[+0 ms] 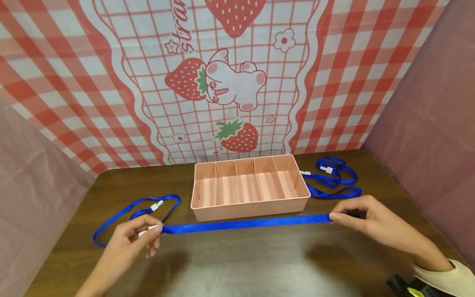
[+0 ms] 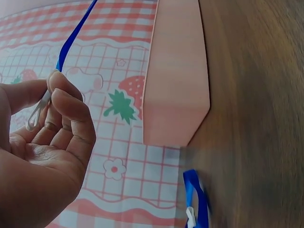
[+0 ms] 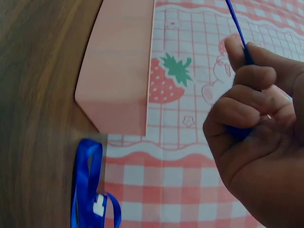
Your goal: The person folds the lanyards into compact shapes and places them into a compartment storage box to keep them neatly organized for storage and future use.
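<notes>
A blue lanyard (image 1: 245,225) is stretched level between both hands, in front of a pink divided box. My left hand (image 1: 133,235) pinches its end near the white clip (image 2: 38,111), which pokes out between thumb and fingers in the left wrist view. At the other end, my right hand (image 1: 365,218) grips the strap between thumb and forefinger. The right wrist view shows more blue strap (image 3: 237,133) tucked under that hand's curled fingers. The pink box (image 1: 250,211) stands on the table behind the strap, its several compartments bare.
On the brown table (image 1: 252,264), a second blue lanyard (image 1: 120,212) with a white clip lies left of the box. More blue lanyard strap (image 1: 335,181) with white clips lies bunched at the right. A strawberry-print cloth (image 1: 237,82) hangs behind; pink cloth walls flank the table.
</notes>
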`<state>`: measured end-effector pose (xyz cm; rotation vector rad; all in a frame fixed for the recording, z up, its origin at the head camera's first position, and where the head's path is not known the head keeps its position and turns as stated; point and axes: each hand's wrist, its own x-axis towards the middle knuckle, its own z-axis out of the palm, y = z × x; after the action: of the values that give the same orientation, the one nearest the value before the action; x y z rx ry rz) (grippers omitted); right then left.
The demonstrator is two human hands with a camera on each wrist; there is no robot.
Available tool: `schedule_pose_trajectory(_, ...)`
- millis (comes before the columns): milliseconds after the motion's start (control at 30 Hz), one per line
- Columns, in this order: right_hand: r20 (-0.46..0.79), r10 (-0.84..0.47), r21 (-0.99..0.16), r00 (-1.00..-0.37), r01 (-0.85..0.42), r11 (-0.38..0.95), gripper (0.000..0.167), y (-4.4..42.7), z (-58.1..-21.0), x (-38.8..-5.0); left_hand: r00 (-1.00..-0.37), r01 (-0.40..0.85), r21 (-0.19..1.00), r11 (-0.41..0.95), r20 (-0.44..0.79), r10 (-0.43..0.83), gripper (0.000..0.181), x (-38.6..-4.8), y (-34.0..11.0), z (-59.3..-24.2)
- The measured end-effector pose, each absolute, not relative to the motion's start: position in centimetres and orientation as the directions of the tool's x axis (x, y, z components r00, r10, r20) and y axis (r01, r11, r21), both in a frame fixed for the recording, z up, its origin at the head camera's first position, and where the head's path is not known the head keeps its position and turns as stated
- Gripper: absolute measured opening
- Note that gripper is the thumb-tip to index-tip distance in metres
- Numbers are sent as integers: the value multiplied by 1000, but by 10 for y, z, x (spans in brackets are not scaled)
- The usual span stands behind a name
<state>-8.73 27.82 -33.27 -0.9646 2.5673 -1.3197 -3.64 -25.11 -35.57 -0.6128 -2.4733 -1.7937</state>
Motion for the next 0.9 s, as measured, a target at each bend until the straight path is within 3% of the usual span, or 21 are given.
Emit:
schedule_pose_trajectory(267,89,-640,-832,-763,-410,373,24,298,-342,-105,-940,284,916,283,208,270,11,-47,-258,-365)
schedule_pose_trajectory(567,155,-726,-908,-670,-386,162,34,317,-347,-114,-934,282,928,244,206,293,11,-52,-259,-366)
schedule_pose_trajectory(700,153,-706,-921,-691,-360,152,31,319,-349,-113,-904,253,967,42,221,366,17,-55,-262,-366)
schedule_pose_trajectory(800,158,-702,-928,-694,-347,134,30,319,-351,-112,-869,169,971,-168,227,439,26,-57,-265,-369)
schedule_pose_trajectory(900,154,-699,-931,-698,-340,134,28,319,-353,-111,-840,99,953,-287,235,490,35,-57,-267,-372)
